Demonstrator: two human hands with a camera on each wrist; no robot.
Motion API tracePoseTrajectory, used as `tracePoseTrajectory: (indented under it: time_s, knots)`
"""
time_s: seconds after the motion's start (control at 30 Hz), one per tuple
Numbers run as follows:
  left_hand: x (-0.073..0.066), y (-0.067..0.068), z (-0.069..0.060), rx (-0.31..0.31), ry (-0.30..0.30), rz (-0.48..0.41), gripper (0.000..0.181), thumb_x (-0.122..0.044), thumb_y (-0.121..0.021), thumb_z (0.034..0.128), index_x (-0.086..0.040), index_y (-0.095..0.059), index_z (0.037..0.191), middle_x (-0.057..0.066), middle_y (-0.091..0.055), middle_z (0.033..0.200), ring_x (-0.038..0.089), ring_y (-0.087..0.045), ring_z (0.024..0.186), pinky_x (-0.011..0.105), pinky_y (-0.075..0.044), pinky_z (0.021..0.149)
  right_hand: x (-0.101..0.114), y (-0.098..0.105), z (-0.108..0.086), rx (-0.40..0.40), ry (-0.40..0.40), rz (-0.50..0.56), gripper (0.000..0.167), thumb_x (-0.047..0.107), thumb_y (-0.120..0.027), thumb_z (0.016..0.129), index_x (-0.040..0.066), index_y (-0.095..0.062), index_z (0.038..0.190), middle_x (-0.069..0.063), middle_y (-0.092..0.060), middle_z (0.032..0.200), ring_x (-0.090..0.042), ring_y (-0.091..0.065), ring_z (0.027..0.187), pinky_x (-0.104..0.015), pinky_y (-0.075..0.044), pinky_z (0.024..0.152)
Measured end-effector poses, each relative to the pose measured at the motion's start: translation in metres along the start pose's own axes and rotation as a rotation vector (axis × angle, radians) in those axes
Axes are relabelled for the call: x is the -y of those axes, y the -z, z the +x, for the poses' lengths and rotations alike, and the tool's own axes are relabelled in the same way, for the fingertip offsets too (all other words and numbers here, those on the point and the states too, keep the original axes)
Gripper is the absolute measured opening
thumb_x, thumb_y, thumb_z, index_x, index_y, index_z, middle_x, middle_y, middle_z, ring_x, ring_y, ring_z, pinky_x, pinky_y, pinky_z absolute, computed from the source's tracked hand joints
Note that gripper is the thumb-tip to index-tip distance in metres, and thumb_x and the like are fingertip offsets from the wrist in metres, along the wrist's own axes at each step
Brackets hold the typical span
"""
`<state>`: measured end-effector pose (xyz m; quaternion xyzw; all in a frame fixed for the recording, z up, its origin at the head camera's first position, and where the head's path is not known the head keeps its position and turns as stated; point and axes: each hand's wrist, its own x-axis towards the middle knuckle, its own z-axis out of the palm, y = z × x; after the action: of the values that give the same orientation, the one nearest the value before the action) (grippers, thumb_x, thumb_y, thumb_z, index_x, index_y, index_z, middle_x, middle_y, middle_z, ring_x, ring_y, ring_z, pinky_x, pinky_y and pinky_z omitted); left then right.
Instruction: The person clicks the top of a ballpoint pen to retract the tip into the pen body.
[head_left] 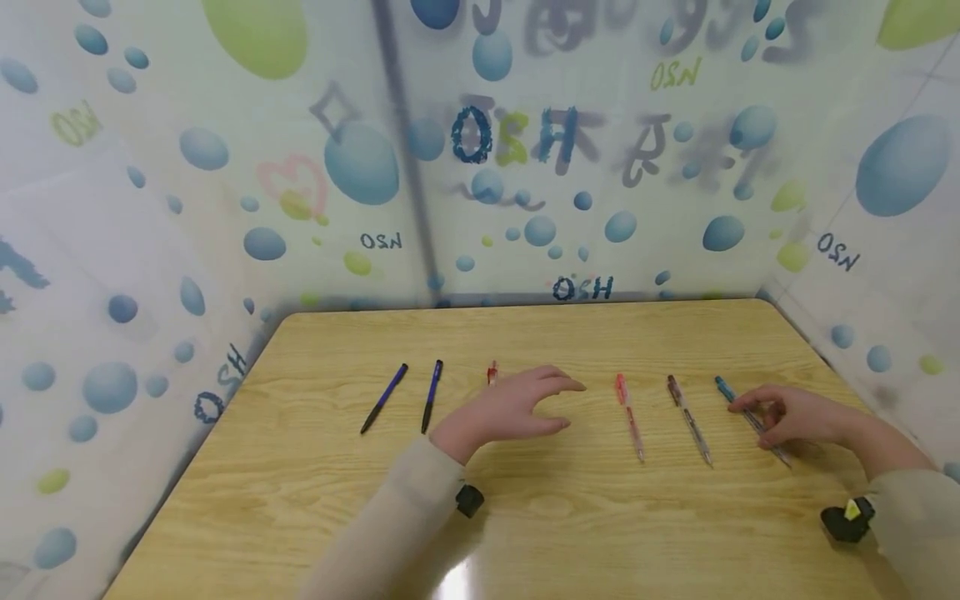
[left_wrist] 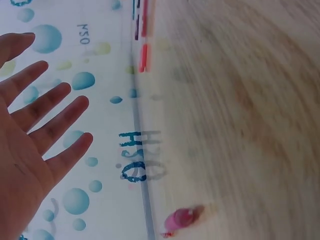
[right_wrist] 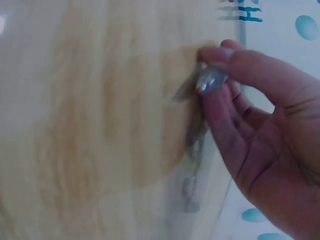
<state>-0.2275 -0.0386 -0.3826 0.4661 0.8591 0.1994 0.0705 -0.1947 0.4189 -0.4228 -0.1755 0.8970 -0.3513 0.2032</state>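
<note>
The right hand point(head_left: 806, 417) pinched a slim blue-topped clear pen point(head_left: 751, 419); the left hand point(head_left: 517, 406) splayed wide (mirrored blue "H2O" lettering point(head_left: 474, 136) stood beyond the wooden table's point(head_left: 585, 517) edge).

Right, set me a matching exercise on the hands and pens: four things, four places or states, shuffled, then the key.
Things:
1. left hand
2. brown-topped pen
3. right hand
4. two dark-blue pens

Places or states:
A. lies between the pink pen and the blue-topped pen
B. leftmost of all the pens
C. spread, holding nothing
D. grips the blue-topped pen

Pairs: 1-C, 2-A, 3-D, 4-B
</note>
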Motion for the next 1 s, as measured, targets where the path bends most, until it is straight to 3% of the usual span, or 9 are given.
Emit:
tracePoseTrajectory:
  time_s: [0.17,0.3,0.6,0.77,0.9,1.0]
  knots:
    - [-0.006,-0.006,0.007,0.029,-0.019,-0.003,0.05,-0.037,-0.059,0.0966,-0.02,-0.05,0.143,-0.002,-0.048,0.141,0.013,-0.045,0.129,0.029,-0.037,0.106,0.005,0.003,-0.001,0.013,-0.008,0.002,0.057,0.013,-0.081,0.078,-0.008,-0.057,0.126,-0.024,-0.052,0.123,-0.01,-0.057,0.081,-0.027,-0.051,0.066]
    - [-0.009,-0.008,0.012,0.022,-0.045,0.002,0.05,-0.037,-0.06,0.0967,-0.02,-0.05,0.143,-0.002,-0.048,0.141,0.012,-0.045,0.129,0.027,-0.037,0.107,0.008,0.005,-0.004,0.037,-0.02,0.044,0.057,0.008,-0.079,0.079,-0.011,-0.055,0.127,-0.028,-0.05,0.125,-0.012,-0.061,0.089,-0.028,-0.053,0.071]
    - [-0.011,-0.002,0.017,-0.008,-0.056,0.016,0.05,-0.035,-0.062,0.0961,-0.019,-0.051,0.142,0.0,-0.049,0.14,0.013,-0.046,0.128,0.026,-0.037,0.106,0.021,0.0,-0.004,-0.013,0.024,0.121,0.051,-0.001,-0.07,0.083,-0.011,-0.05,0.129,-0.024,-0.05,0.122,-0.015,-0.058,0.078,-0.031,-0.052,0.061]
    - [-0.01,0.008,0.024,-0.025,-0.054,0.028,0.051,-0.036,-0.061,0.0963,-0.019,-0.049,0.143,-0.001,-0.049,0.14,0.012,-0.046,0.127,0.027,-0.037,0.106,0.031,-0.001,-0.006,-0.086,0.127,0.154,0.045,0.0,-0.067,0.089,-0.01,-0.049,0.128,-0.01,-0.054,0.119,-0.018,-0.063,0.087,-0.035,-0.056,0.064]
    - [-0.01,0.016,0.028,-0.026,-0.06,0.036,0.051,-0.037,-0.06,0.0967,-0.019,-0.049,0.144,-0.001,-0.049,0.139,0.012,-0.046,0.127,0.027,-0.037,0.106,0.042,-0.004,-0.003,-0.088,0.204,0.171,0.041,-0.001,-0.066,0.09,-0.005,-0.051,0.128,0.001,-0.056,0.118,-0.017,-0.062,0.088,-0.036,-0.056,0.064]
    - [-0.01,0.021,0.029,-0.024,-0.072,0.055,0.052,-0.037,-0.06,0.0971,-0.019,-0.049,0.144,0.0,-0.049,0.139,0.013,-0.046,0.127,0.028,-0.037,0.106,0.053,-0.007,-0.001,-0.08,0.245,0.191,0.04,-0.006,-0.064,0.09,0.003,-0.055,0.127,0.001,-0.057,0.117,-0.014,-0.061,0.089,-0.035,-0.056,0.065]
